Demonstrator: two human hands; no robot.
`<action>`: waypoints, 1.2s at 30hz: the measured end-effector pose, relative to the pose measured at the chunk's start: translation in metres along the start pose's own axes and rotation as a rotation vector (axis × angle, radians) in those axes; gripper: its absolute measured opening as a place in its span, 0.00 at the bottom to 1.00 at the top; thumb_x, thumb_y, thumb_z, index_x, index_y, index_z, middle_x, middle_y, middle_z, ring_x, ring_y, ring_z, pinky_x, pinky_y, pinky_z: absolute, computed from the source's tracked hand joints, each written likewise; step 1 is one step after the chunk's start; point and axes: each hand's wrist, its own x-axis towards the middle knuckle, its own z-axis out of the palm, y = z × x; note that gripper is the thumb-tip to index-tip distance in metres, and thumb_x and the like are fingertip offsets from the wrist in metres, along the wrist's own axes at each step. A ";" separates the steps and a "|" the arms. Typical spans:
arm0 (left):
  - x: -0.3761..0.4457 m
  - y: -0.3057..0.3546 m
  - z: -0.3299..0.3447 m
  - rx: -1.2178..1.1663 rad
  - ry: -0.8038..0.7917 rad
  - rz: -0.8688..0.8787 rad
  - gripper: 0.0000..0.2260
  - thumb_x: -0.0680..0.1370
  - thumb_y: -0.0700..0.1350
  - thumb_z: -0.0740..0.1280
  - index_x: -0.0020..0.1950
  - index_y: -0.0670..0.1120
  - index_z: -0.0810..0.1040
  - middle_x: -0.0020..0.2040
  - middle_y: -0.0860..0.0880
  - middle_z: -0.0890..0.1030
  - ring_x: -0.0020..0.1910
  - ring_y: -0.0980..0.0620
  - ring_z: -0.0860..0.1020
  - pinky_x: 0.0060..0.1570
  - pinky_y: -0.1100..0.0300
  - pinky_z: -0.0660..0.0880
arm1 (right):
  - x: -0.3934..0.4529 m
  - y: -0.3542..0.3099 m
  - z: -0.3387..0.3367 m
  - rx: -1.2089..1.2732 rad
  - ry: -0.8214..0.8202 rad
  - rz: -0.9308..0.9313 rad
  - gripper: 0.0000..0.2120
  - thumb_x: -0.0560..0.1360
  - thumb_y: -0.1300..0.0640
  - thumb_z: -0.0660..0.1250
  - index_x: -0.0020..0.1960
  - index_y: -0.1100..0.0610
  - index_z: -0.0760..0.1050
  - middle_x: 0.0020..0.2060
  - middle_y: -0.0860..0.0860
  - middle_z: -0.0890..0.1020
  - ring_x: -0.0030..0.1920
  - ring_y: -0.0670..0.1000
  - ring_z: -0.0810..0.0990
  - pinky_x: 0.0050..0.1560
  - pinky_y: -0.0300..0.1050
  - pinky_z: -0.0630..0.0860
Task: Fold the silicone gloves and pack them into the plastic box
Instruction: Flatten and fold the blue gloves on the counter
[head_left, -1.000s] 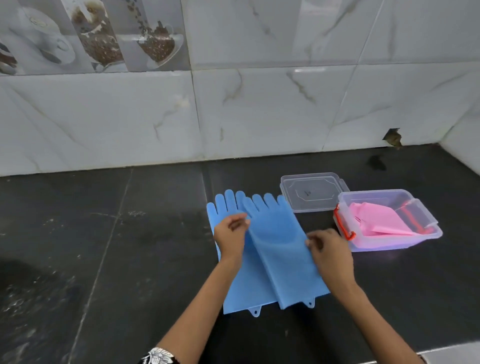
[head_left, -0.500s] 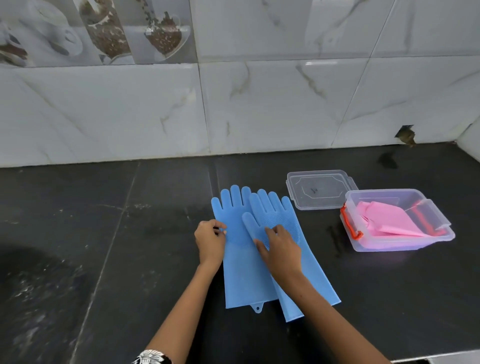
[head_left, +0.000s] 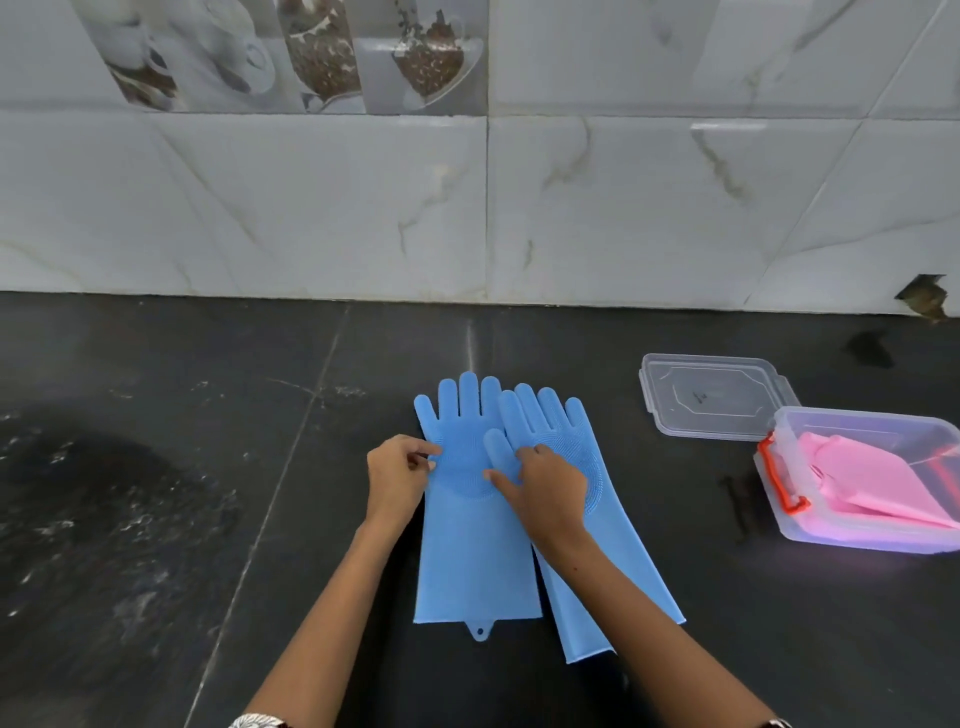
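1. The left hand (head_left: 397, 480) pinches the left edge of the left blue silicone glove (head_left: 470, 519) at palm height, thumb and fingertips closed on the rim. The right hand (head_left: 545, 491) lies flat with its fingers spread over the palm of the right blue silicone glove (head_left: 613, 535), pressing it onto the counter (head_left: 156, 493).
2. The tiled wall (head_left: 467, 208) is the largest surface: grey marbled tiles, and a printed strip at the top left showing cups and coffee beans. No lettering can be read on it. At its base on the far right there is a chipped hole (head_left: 922, 299).
3. The black counter carries everything; a pale dusty smear marks its left part.
4. Two blue gloves lie flat, fingers toward the wall, cuffs toward the person. The right one overlaps the left along the inner edge and is angled slightly outward. Both show a round bristled patch on the palm; the left one's cuff ends in a small hanging tab (head_left: 480, 631).
5. One clear plastic box (head_left: 852, 540) stands well to the right of the gloves, open, with an orange latch handle (head_left: 782, 480) on its near end. Folded pink silicone gloves (head_left: 872, 478) lie inside; their number cannot be told.
6. One clear lid (head_left: 711, 397) lies flat just behind the box, touching its corner. A small dark mark at its middle is too small to read.
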 end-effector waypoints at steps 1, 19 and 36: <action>0.003 -0.002 -0.004 0.006 0.002 0.001 0.11 0.70 0.28 0.69 0.43 0.42 0.84 0.43 0.47 0.82 0.36 0.55 0.77 0.38 0.72 0.73 | 0.001 -0.004 0.002 -0.008 -0.018 0.003 0.16 0.75 0.43 0.63 0.39 0.55 0.72 0.35 0.49 0.76 0.34 0.51 0.75 0.30 0.39 0.61; -0.029 0.011 0.066 0.531 -0.265 0.316 0.23 0.83 0.50 0.47 0.77 0.48 0.48 0.79 0.48 0.45 0.77 0.50 0.42 0.74 0.56 0.39 | 0.003 0.061 -0.017 0.051 0.264 0.392 0.18 0.75 0.49 0.66 0.59 0.60 0.73 0.54 0.58 0.76 0.52 0.59 0.77 0.48 0.52 0.73; -0.035 -0.005 0.077 0.654 -0.185 0.360 0.26 0.82 0.56 0.49 0.77 0.53 0.44 0.78 0.51 0.46 0.77 0.51 0.43 0.74 0.54 0.41 | -0.006 0.108 -0.022 0.168 0.305 0.445 0.10 0.74 0.54 0.68 0.52 0.59 0.78 0.49 0.56 0.80 0.45 0.54 0.78 0.44 0.49 0.78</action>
